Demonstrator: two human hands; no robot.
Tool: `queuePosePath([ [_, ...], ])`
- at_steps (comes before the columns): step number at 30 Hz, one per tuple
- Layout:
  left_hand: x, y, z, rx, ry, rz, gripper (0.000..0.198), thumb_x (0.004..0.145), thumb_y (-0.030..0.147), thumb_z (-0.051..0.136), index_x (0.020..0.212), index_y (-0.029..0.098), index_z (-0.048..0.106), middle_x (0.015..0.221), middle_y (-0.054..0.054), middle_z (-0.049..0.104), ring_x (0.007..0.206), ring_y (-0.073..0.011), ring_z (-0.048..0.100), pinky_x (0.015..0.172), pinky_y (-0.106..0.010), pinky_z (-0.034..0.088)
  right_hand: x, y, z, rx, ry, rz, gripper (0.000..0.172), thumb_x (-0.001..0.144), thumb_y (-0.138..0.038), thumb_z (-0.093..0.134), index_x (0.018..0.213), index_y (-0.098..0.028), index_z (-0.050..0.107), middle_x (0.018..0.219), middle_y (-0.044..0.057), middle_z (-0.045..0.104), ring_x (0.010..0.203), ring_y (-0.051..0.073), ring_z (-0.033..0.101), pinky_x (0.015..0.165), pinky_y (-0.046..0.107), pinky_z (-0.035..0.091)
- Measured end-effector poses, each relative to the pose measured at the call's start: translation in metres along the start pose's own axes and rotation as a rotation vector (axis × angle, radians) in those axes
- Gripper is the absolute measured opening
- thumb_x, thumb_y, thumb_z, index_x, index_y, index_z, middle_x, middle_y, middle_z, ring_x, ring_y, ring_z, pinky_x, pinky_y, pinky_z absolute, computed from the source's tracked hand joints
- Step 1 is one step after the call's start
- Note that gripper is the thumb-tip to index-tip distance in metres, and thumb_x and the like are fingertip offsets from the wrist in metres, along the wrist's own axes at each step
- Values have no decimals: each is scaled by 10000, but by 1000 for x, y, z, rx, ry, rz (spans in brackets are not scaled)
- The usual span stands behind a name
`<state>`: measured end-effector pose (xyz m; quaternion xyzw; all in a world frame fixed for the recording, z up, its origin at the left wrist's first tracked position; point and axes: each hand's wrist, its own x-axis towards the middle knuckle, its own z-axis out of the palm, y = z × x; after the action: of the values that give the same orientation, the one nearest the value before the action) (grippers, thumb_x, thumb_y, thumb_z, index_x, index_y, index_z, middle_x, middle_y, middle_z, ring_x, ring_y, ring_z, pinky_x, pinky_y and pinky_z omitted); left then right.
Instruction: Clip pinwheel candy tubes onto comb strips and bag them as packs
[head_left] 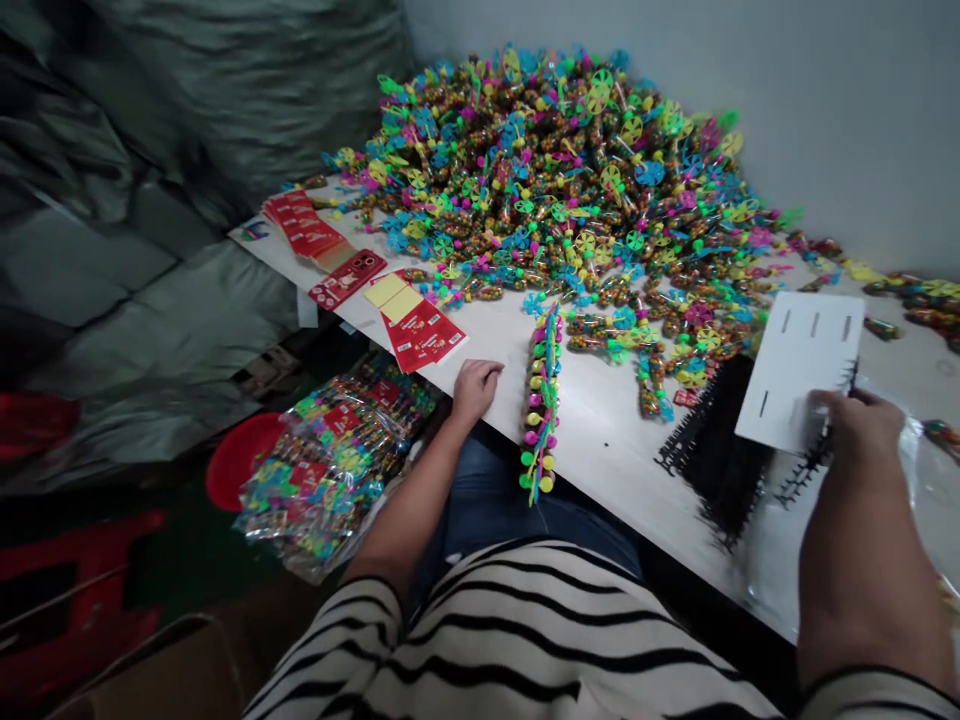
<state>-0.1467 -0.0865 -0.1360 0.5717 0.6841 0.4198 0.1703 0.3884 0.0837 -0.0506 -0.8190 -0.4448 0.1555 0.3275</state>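
My right hand (862, 425) grips a flat white card (802, 370) with several narrow slots, holding it over a pile of black toothed plastic strips (720, 450). Slight blur covers its fingertips. Resting on the table's front edge, my left hand (476, 388) has its fingers curled in with nothing seen in them. Just right of it, a row of small candy-filled tubes with coloured caps and pinwheel tops (544, 400) lies side by side, reaching past the edge. Red printed cards (427, 340) lie behind my left hand.
A big heap of candy-filled pinwheel toys (555, 170) covers the back of the table (600, 470). A phone in a red case (347, 280) and a fanned stack of red cards (304, 225) lie left. Bagged toys (330, 460) stand below, by a red basin (240, 460).
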Motion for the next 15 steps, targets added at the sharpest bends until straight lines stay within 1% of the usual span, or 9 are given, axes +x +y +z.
queuePosePath([
  [2, 1, 0, 0, 14, 9, 2, 217, 823, 164, 496, 885, 190, 702, 914, -71, 723, 928, -219, 588, 893, -387, 464, -10, -9, -13, 64, 31, 149, 744, 521, -255, 652, 1252, -121, 615, 1126, 317, 641, 1045, 433, 635, 688, 513, 491],
  [3, 0, 0, 1, 17, 13, -2, 216, 820, 164, 499, 887, 192, 702, 914, -69, 722, 927, -219, 586, 896, -387, 463, -18, -17, -20, 101, 60, 159, 737, 527, -236, 644, 1258, -153, 613, 1158, 290, 641, 1066, 406, 635, 701, 483, 503],
  [6, -3, 3, 2, 11, 13, -13, 229, 830, 183, 496, 922, 193, 705, 929, -71, 718, 944, -218, 581, 918, -385, 459, -48, -43, -39, 200, 106, -34, 666, 589, -297, 615, 1247, -194, 617, 1226, 261, 618, 1098, 357, 633, 726, 438, 519],
  [7, -5, 5, 4, 5, 13, -14, 246, 843, 199, 488, 961, 190, 704, 945, -76, 715, 962, -219, 577, 930, -384, 456, -62, -52, -43, 230, 68, -105, 637, 604, -329, 613, 1232, -220, 625, 1239, 245, 616, 1098, 344, 634, 739, 431, 521],
  [9, -13, 10, 9, -9, 18, -12, 303, 875, 240, 461, 1075, 182, 682, 1012, -90, 702, 1025, -223, 562, 964, -388, 444, -97, -67, -40, 270, -116, -232, 591, 609, -381, 638, 1191, -276, 638, 1238, 200, 628, 1082, 325, 639, 776, 426, 524],
  [10, -17, 13, 13, -13, 24, -9, 333, 891, 263, 447, 1129, 178, 664, 1065, -99, 691, 1072, -228, 547, 993, -399, 430, -118, -73, -32, 277, -241, -282, 587, 597, -393, 665, 1175, -291, 638, 1227, 178, 637, 1071, 320, 640, 804, 433, 524],
  [12, -24, 21, 22, -2, 38, -9, 371, 914, 314, 431, 1187, 170, 638, 1198, -118, 648, 1197, -252, 489, 1073, -449, 362, -162, -78, -6, 307, -465, -353, 637, 581, -411, 702, 1196, -269, 616, 1213, 136, 647, 1072, 315, 627, 903, 473, 506],
  [14, -31, 31, 31, 43, 57, -46, 385, 922, 369, 435, 1176, 172, 647, 1335, -134, 568, 1330, -302, 380, 1137, -532, 242, -205, -77, 32, 325, -629, -385, 643, 622, -426, 675, 1228, -233, 585, 1156, 101, 665, 1046, 296, 627, 929, 508, 494],
  [15, -33, 36, 35, 67, 61, -81, 392, 921, 395, 440, 1165, 175, 654, 1391, -139, 521, 1381, -331, 314, 1150, -572, 179, -223, -75, 51, 326, -672, -376, 624, 624, -418, 670, 1209, -214, 593, 1111, 95, 679, 1016, 288, 632, 922, 506, 496],
])
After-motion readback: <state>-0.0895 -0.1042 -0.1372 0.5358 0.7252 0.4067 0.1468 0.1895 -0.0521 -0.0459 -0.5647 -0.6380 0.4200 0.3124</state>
